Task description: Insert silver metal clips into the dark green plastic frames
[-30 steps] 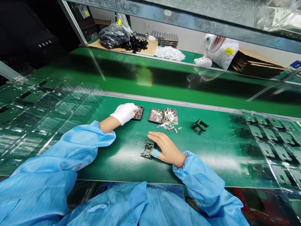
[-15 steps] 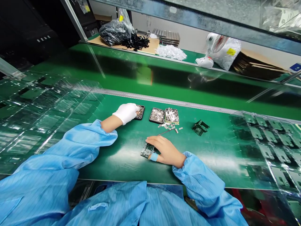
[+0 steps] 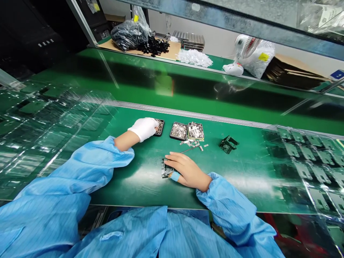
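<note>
My left hand [image 3: 143, 129], in a white glove, reaches over a small black tray [image 3: 160, 128] of tiny metal parts. Its fingers are drawn together in the parts; what they pinch is too small to make out. My right hand [image 3: 186, 170], bare with a light blue band round the thumb, grips a small dark circuit board [image 3: 167, 170] between thumb and fingers over the green bench. Part of the board is hidden beneath that hand. A thin tool like tweezers [image 3: 190, 149] lies just beyond its fingers.
Two more trays, a dark one [image 3: 178, 130] and a fuller one [image 3: 196, 130], hold small metal parts, with loose pieces [image 3: 192, 144] before them. Dark boards [image 3: 228, 144] lie to the right. Clear plastic trays [image 3: 306, 154] flank the bench. A shelf edge [image 3: 215, 70] runs behind.
The board in my right hand has turned and tipped slightly, and the fingers on it have shifted. My left hand stays at the tray.
</note>
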Demonstrator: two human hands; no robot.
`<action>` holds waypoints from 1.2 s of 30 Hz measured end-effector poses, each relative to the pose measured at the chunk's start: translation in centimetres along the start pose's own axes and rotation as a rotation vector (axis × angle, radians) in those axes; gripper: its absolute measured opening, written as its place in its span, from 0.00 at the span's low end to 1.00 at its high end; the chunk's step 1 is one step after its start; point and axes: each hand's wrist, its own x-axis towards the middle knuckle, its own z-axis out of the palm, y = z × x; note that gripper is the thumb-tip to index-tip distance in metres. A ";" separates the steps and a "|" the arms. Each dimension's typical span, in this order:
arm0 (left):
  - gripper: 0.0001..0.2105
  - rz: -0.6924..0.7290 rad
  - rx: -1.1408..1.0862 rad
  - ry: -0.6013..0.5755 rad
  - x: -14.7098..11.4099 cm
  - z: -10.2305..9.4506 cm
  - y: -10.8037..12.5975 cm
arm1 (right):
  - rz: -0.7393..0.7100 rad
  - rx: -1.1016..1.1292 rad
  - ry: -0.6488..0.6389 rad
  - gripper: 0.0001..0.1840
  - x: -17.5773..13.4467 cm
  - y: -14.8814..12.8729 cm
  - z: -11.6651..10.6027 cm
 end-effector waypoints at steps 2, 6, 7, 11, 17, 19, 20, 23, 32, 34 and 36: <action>0.12 -0.010 0.002 0.005 0.0 -0.1 0.1 | 0.005 0.005 0.012 0.23 0.0 0.0 0.0; 0.13 -0.008 0.005 -0.011 -0.2 -0.5 -0.1 | 0.010 0.013 0.023 0.23 0.1 -0.1 -0.1; 0.12 0.004 0.009 -0.026 -0.2 -0.6 -0.1 | 0.009 0.015 0.020 0.23 0.1 -0.1 -0.1; 0.12 0.035 0.045 -0.032 -0.3 -0.7 -0.2 | 0.018 0.014 0.009 0.23 0.2 -0.2 -0.2; 0.12 0.007 0.028 0.001 -0.2 -0.6 -0.3 | 0.021 0.015 0.007 0.22 0.2 -0.3 -0.3; 0.12 0.017 0.019 -0.016 -0.3 -0.6 -0.4 | 0.019 0.014 0.007 0.21 0.2 -0.3 -0.2; 0.12 0.027 0.017 -0.025 -0.3 -0.6 -0.5 | 0.018 0.012 0.010 0.21 0.1 -0.3 -0.2; 0.12 0.044 0.016 -0.026 -0.3 -0.4 -0.5 | 0.018 0.010 0.016 0.21 0.1 -0.2 -0.2; 0.11 0.042 -0.082 0.014 0.2 -0.1 -0.8 | 0.016 0.017 0.001 0.21 0.2 -0.3 -0.3; 0.08 0.026 -0.130 0.050 0.2 -0.1 -1.2 | 0.012 0.021 0.003 0.21 0.3 -0.2 -0.2; 0.08 0.026 -0.203 0.079 0.1 -0.1 -1.9 | 0.007 0.022 0.007 0.21 0.3 -0.2 -0.2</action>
